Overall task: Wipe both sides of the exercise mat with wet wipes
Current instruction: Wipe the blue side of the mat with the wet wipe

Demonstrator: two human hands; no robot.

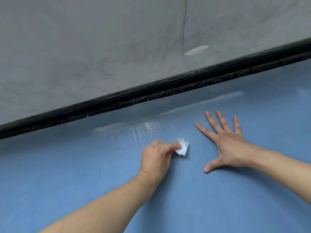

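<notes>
The blue exercise mat (84,165) fills the lower half of the view, lying flat. My left hand (156,157) grips a crumpled white wet wipe (233,147) against the mat near the middle. Just beyond the wipe a wet, shiny patch (148,130) shows on the mat. My right hand (225,142) lies flat on the mat to the right, fingers spread straight, palm down, holding nothing.
A black skirting strip (151,91) runs diagonally along the mat's far edge, speckled with white flecks. Above it rises a grey wall (101,47) with a thin crack and a pale patch (196,50).
</notes>
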